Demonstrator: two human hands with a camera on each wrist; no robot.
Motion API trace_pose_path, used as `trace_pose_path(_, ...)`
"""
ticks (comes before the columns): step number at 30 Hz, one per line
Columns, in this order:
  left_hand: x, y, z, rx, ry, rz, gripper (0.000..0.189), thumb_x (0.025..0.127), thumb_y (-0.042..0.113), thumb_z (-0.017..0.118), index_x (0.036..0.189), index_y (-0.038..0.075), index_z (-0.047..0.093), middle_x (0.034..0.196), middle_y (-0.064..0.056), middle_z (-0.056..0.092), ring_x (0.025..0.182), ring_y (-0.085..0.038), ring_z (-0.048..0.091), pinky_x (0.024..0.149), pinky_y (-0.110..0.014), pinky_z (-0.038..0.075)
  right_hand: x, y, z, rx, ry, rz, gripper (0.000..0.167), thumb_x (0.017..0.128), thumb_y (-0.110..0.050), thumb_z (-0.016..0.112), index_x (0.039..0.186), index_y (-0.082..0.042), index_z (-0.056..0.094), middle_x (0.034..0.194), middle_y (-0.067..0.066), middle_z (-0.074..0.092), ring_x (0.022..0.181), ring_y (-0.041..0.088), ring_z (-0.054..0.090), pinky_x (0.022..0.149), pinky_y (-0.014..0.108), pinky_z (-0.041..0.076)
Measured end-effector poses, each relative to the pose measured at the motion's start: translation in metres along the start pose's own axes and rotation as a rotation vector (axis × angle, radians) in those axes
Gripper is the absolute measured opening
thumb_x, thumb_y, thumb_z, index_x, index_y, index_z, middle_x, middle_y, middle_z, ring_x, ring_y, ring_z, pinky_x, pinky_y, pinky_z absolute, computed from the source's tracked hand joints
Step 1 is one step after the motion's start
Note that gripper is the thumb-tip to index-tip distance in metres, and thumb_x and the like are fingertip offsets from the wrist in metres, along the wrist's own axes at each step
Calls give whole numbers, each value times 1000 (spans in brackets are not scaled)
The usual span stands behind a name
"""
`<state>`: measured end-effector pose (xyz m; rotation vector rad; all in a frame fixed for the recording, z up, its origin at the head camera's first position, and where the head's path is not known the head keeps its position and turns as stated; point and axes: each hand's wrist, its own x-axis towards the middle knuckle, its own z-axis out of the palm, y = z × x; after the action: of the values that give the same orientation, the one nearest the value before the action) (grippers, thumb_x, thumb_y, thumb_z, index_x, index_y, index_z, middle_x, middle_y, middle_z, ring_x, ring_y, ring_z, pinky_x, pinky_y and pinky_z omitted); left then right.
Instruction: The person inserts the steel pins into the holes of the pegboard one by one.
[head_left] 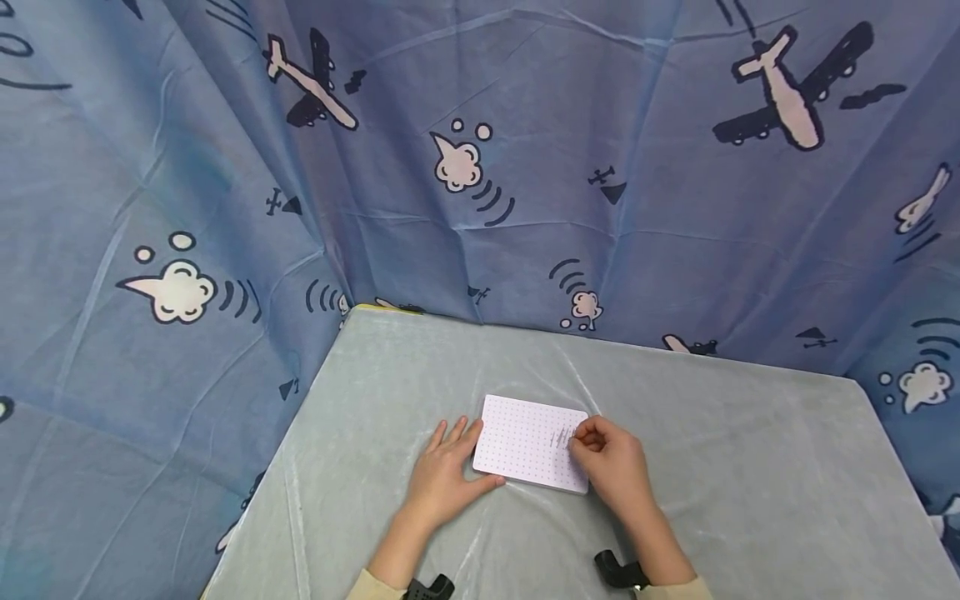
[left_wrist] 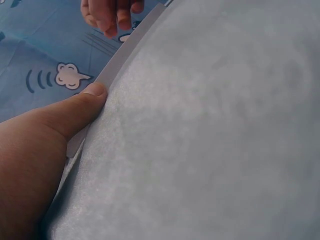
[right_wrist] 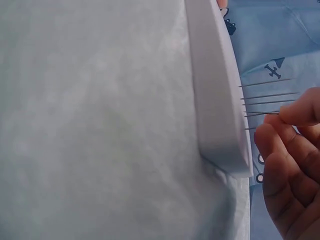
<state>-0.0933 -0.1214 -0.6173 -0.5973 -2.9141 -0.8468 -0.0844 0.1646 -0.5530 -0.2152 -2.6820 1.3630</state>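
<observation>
A white rectangular board (head_left: pixel 517 437) printed with a grid of small dots lies on the cloth-covered table. Several thin needles (right_wrist: pixel 272 94) stand in its surface near the right end. Thumb and forefinger of my right hand (head_left: pixel 615 462) pinch another needle (right_wrist: pixel 262 113), its tip down at the board among the standing ones. My left hand (head_left: pixel 442 479) rests with spread, straight fingers at the board's left end. Its thumb (left_wrist: pixel 75 110) lies against the near side edge in the left wrist view.
Pale grey-green cloth (head_left: pixel 750 467) covers the table, with a few creases. A blue curtain (head_left: pixel 525 167) printed with planes and clouds hangs behind and to the left. Black wrist mounts (head_left: pixel 618 571) sit on both forearms.
</observation>
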Motion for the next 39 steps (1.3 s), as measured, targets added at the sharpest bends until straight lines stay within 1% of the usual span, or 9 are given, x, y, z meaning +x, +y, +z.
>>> trace_pose_path(3, 0, -1, 0, -2, 0, 2, 100, 85, 71, 81, 162, 12, 55, 163, -6, 56, 156, -24, 45, 137, -44, 21, 1, 0, 3, -19, -15, 2, 7, 87, -2, 78, 92, -3, 74, 83, 5, 70, 76, 18, 64, 65, 20, 55)
trace_pose_path(10, 0, -1, 1, 0, -7, -7, 100, 86, 71, 81, 163, 12, 54, 164, -5, 55, 157, -23, 44, 138, -42, 19, 1, 2, 6, -63, -23, -29, 7, 86, -3, 78, 89, -7, 73, 81, 2, 70, 74, 17, 63, 64, 22, 54)
trace_pose_path(16, 1, -1, 1, 2, -9, -7, 101, 86, 70, 82, 163, 12, 54, 163, -5, 55, 157, -23, 44, 138, -42, 18, 0, 2, 8, -100, -30, -28, 5, 87, -4, 77, 90, -7, 74, 80, 2, 70, 73, 17, 63, 64, 23, 53)
trace_pose_path(23, 0, -1, 0, 2, 1, -5, 101, 85, 70, 82, 162, 12, 55, 163, -6, 56, 156, -23, 45, 137, -42, 20, -1, 4, 12, -115, 7, -55, 7, 86, -4, 78, 87, -9, 73, 77, 0, 69, 69, 15, 61, 61, 23, 52)
trace_pose_path(28, 1, 0, -1, 0, 4, -4, 100, 85, 70, 82, 162, 12, 55, 163, -7, 55, 157, -23, 45, 137, -43, 20, -4, 5, 16, -133, 81, -116, 12, 82, -3, 79, 82, -12, 72, 69, -6, 64, 62, 10, 58, 57, 23, 48)
trace_pose_path(32, 1, 0, -1, 5, 13, -1, 101, 84, 70, 83, 162, 12, 55, 163, -8, 56, 156, -23, 45, 137, -42, 20, -5, 3, 18, -165, 130, -161, 14, 80, -2, 79, 79, -14, 72, 66, -9, 62, 58, 9, 54, 54, 25, 46)
trace_pose_path(35, 1, -1, 0, 16, 17, 5, 101, 84, 70, 83, 162, 12, 56, 162, -8, 56, 156, -23, 46, 137, -42, 20, -6, 2, 18, -184, 133, -160, 14, 80, -2, 79, 78, -14, 73, 66, -8, 64, 58, 10, 54, 55, 27, 45)
trace_pose_path(39, 0, -1, 1, 13, 16, 8, 101, 84, 70, 82, 161, 11, 56, 162, -8, 57, 156, -24, 46, 137, -42, 21, -6, 0, 18, -178, 110, -122, 11, 81, -3, 79, 80, -12, 74, 68, -6, 66, 61, 11, 57, 57, 28, 48)
